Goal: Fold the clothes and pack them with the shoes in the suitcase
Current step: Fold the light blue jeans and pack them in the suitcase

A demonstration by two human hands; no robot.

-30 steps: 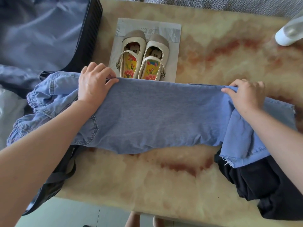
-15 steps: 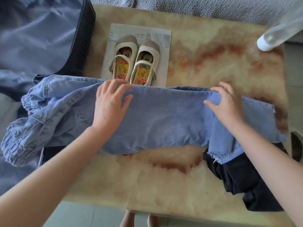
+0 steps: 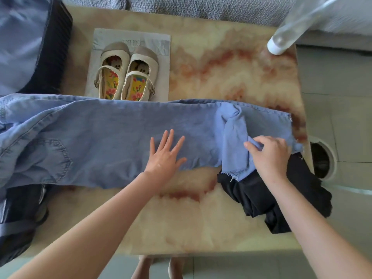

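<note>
Light blue jeans [image 3: 104, 137] lie stretched sideways across the marble table [image 3: 221, 77], waist end hanging off the left edge. My left hand [image 3: 166, 155] presses flat on the middle of the legs, fingers spread. My right hand [image 3: 270, 156] pinches a fold of the frayed leg end. A dark garment [image 3: 267, 198] lies crumpled under the leg ends at the right. A pair of beige strap shoes [image 3: 126, 74] with patterned insoles stands on a grey bag [image 3: 161, 47] behind the jeans. The open dark suitcase [image 3: 52, 49] with blue lining stands at the far left.
A clear plastic bottle [image 3: 287, 29] with a white cap lies at the table's far right corner. A grey sofa [image 3: 201, 7] runs along the back. A round white bin [image 3: 324, 160] stands on the tiled floor to the right. Another dark bag part [image 3: 18, 216] hangs at the lower left.
My left hand slid right along the jeans, from near the waist to the middle of the legs, and now lies flat. My right hand dropped toward the near edge and pinched the leg end.
</note>
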